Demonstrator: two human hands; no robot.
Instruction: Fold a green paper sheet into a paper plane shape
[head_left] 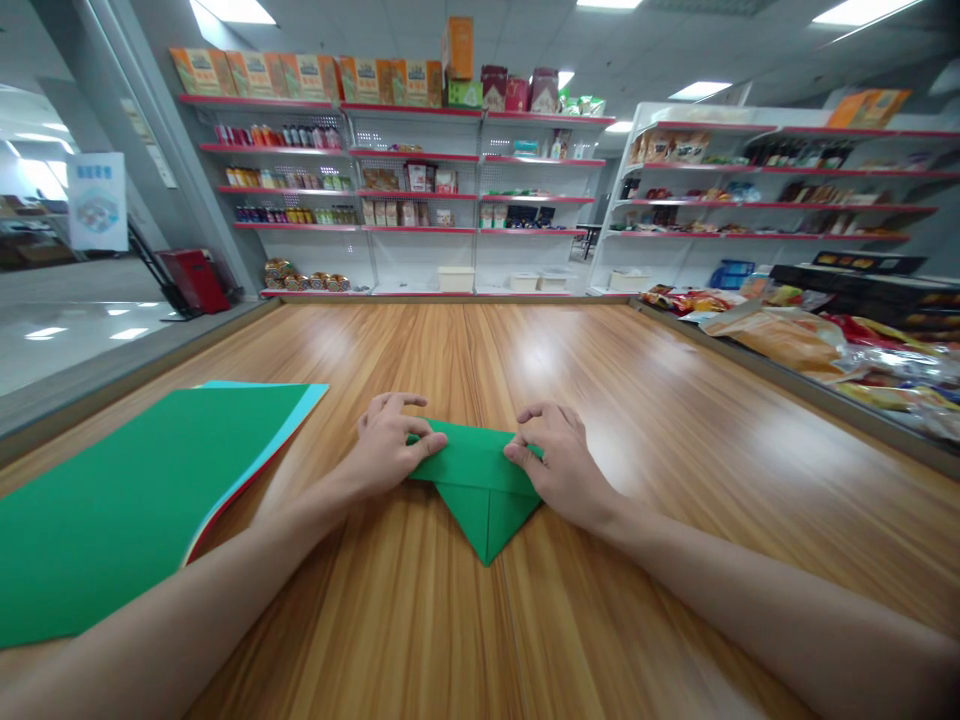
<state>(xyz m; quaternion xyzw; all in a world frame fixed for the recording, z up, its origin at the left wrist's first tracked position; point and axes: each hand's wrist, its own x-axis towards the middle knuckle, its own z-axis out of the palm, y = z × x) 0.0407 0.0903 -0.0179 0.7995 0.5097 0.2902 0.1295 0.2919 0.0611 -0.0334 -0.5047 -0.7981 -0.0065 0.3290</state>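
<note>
A green sheet of paper (pixel 480 485), folded into a shape with a point toward me, lies on the wooden table (pixel 585 380). My left hand (pixel 388 443) rests on its left corner, thumb pressing on the paper and fingers curled on the table. At the right corner my right hand (pixel 559 458) pinches the folded edge between thumb and bent fingers. Both forearms reach in from the bottom of the view.
A stack of coloured sheets (pixel 135 500), green on top with blue and red edges showing, lies at the left. Snack packets (pixel 795 335) fill a display along the right edge. Store shelves (pixel 420 190) with goods stand behind the table.
</note>
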